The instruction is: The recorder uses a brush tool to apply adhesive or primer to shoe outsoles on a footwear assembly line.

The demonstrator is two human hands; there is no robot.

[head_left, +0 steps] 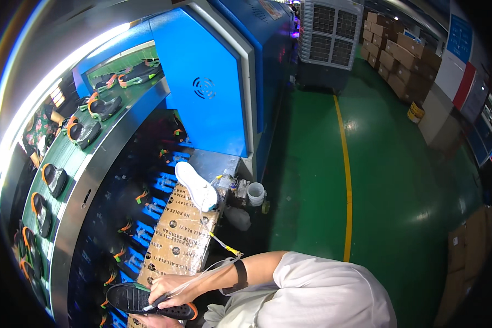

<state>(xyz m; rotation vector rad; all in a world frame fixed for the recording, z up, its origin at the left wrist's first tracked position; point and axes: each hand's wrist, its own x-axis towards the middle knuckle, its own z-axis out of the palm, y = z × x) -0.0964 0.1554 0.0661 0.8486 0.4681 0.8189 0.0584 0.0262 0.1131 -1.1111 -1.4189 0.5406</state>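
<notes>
A black clog [127, 298] with an orange edge lies over the front end of a board at the lower left. Below the clog, at the picture's lower edge, my left hand [157, 321] grips it; most of its fingers are hidden. My right hand [172, 290] is closed round a slim dark-handled tool [159, 300], its pale tip against the clog's inside. Clear thin tubing [216, 267] runs from near that hand along my forearm to a yellow connector [233, 251]. Further up the board lies a white shoe sole or last [195, 183].
The board [175, 240] has printed brown covering. To its left, blue holders [142, 232] carry shoe parts, and a green conveyor belt [74, 158] bears several black clogs. A blue machine [202, 82] stands ahead; a white bucket [256, 193] sits beside the board. Another person [41, 128] is far left.
</notes>
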